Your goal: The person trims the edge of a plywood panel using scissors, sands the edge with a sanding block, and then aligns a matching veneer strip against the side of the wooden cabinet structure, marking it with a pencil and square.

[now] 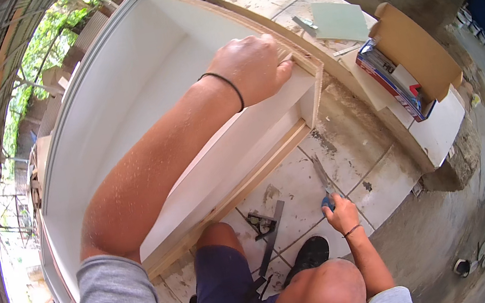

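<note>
A large white-lined wooden cabinet [138, 85] lies open in front of me. My left hand [251, 72] is closed at its raw wooden edge, near the right corner. The thumb presses against the curled fingers; what they hold, if anything, is hidden behind the hand. Low on the right, my right hand [343, 215] grips the blue handle of a tool with a long, tapered metal blade [321, 174]. That blade points away from me, over the tiled floor and apart from the cabinet. Its exact kind is too small to tell.
A black-and-grey square [269, 235] lies on the tiles near my shoe [309, 259]. At right, an open cardboard box [418, 50] sits on a tiled ledge [363, 80] beside a pale green sheet [339, 21]. Sandals [462, 267] lie at lower right.
</note>
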A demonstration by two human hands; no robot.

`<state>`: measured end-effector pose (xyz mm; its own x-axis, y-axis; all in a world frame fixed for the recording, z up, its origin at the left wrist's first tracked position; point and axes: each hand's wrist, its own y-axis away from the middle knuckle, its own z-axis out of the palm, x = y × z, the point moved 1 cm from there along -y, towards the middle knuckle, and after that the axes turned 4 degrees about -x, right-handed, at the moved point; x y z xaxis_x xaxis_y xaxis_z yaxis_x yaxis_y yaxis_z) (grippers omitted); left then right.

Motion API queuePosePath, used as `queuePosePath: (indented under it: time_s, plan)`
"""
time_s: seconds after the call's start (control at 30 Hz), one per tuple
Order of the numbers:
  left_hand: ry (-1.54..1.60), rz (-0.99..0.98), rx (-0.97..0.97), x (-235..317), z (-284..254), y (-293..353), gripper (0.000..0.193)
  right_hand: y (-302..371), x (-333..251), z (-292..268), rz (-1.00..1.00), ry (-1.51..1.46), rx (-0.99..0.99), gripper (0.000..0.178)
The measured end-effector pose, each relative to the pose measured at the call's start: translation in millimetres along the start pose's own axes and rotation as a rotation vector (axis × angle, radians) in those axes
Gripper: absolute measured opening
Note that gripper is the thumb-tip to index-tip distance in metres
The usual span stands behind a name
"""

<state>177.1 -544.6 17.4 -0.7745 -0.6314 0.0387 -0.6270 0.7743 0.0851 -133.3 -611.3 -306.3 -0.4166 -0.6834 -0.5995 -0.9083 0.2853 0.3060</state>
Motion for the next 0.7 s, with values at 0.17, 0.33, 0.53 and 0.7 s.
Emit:
queuePosePath:
  time_s: [0.17, 0.33, 0.53, 0.7]
  plan:
    - [0.012, 0.046, -0.102, -12, -1, 28, 0.044, 10, 0, 0, 0.022, -0.086, 0.032, 0.044]
    - [-0.018, 0.023, 0.003, -19, -2, 94, 0.063, 22, 7, -6, 0.018, -0.164, 0.071, 0.044]
    - [-0.033, -0.141, -0.019, -32, 0, 161, 0.065, 23, 18, 0, -0.058, -0.071, 0.102, 0.049]
    - [-0.019, -0.326, 0.003, -51, 5, 222, 0.063, 12, -2, -11, -0.132, -0.018, 0.066, 0.050]
